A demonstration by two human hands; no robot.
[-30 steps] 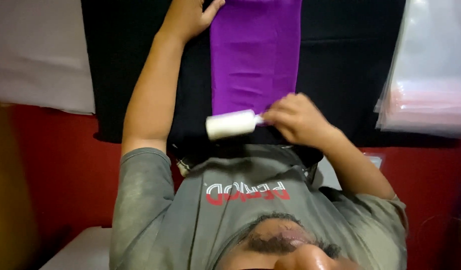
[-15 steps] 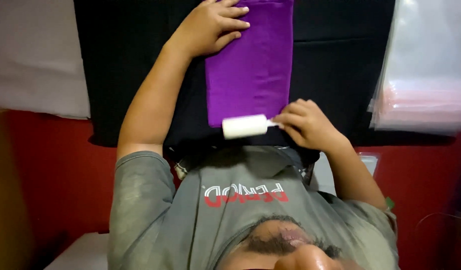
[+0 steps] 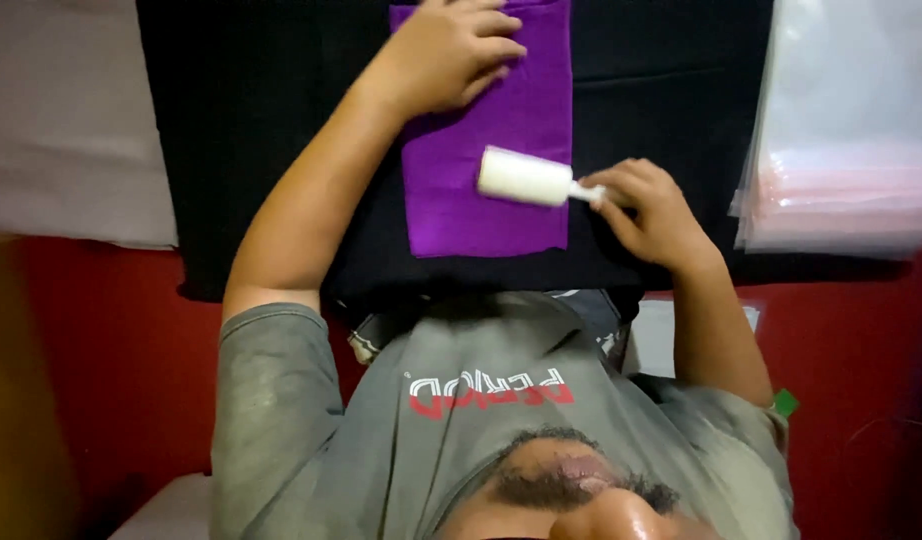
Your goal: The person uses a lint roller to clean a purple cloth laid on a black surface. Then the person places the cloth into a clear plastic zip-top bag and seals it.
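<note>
Lying crosswise on the folded purple cloth [image 3: 486, 150], the white cylindrical lint roller [image 3: 524, 177] is pinched by the right hand [image 3: 653, 208] at the cloth's right edge, while the left hand [image 3: 453, 52] presses flat at its far end.

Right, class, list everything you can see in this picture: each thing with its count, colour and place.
purple cloth: one, purple, flat on the black cloth, centre top
lint roller: one, white, lying across the purple cloth's right side
black cloth: one, black, spread under the purple cloth
clear plastic bags: a stack, clear with a pink tint, right edge
pale sheet: one, off-white, left edge
red surface: one, red, beneath everything
grey T-shirt: one, grey, worn, bottom centre
left hand: one, flat on the purple cloth's top
right hand: one, gripping the lint roller's handle
</note>
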